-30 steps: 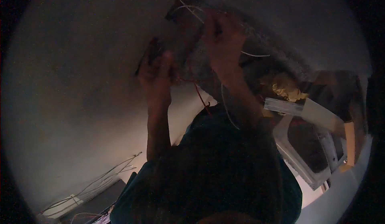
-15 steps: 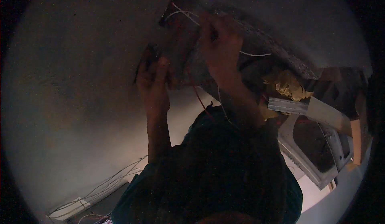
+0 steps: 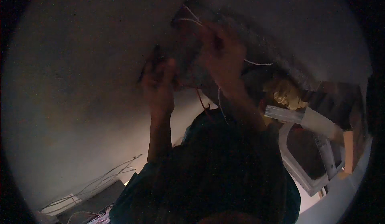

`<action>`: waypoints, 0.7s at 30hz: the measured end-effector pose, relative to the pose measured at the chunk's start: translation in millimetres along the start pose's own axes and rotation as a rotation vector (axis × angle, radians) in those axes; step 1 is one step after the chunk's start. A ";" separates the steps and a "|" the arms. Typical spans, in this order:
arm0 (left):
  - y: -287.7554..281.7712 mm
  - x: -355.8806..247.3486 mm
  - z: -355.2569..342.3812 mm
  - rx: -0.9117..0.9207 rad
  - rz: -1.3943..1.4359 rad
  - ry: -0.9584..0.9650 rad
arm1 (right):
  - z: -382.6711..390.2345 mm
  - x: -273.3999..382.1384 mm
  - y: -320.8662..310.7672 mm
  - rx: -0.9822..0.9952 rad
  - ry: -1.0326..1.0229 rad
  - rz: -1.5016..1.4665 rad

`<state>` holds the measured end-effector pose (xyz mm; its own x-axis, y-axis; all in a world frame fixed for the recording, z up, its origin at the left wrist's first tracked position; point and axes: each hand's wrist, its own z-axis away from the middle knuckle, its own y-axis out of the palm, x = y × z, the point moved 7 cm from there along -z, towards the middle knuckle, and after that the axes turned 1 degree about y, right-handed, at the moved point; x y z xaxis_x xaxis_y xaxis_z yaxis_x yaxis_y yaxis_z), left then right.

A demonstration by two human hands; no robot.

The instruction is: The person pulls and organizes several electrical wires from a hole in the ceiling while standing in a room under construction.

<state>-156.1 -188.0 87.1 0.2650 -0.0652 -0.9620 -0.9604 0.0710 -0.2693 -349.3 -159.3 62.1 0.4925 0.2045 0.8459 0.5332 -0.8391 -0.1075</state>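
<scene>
A dark, rough recessed box or opening (image 3: 260, 35) in the grey surface at the top of the dim view has white cables (image 3: 258, 63) and a red wire (image 3: 201, 101) running through it. My left hand (image 3: 159, 85) is at its left part, fingers curled on a small dark piece (image 3: 156, 53) that I cannot make out clearly. My right hand (image 3: 222, 53) is higher and further right, fingers closed among the white cables; what lies between its fingertips is too dark and blurred to name.
At the right lie crumpled yellowish material (image 3: 286, 95), a pale strip (image 3: 282, 113), a cardboard piece (image 3: 348, 151) and a whitish moulded frame with a dark centre (image 3: 323, 182). At the lower left, thin cables (image 3: 116, 170) run by a white panel (image 3: 60, 206).
Both hands and the opening appear slightly lower and further right than half a second ago, along with the surroundings, as the view shifts. Both hands keep closed on the work.
</scene>
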 end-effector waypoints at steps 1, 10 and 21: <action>0.5 0.1 -1.3 0.013 0.010 0.011 | -1.0 1.0 -1.1 0.026 0.023 -0.003; -4.4 13.1 -3.4 0.039 0.121 -0.043 | -2.1 -23.8 7.1 0.313 0.096 -0.156; -7.1 13.1 -9.1 0.133 0.088 0.000 | -11.6 -47.0 33.2 0.753 0.343 -0.069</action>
<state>-146.6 -198.4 76.8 0.1807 -0.0527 -0.9821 -0.9601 0.2073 -0.1878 -362.7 -202.6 24.9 0.2696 -0.0243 0.9627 0.9323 -0.2435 -0.2673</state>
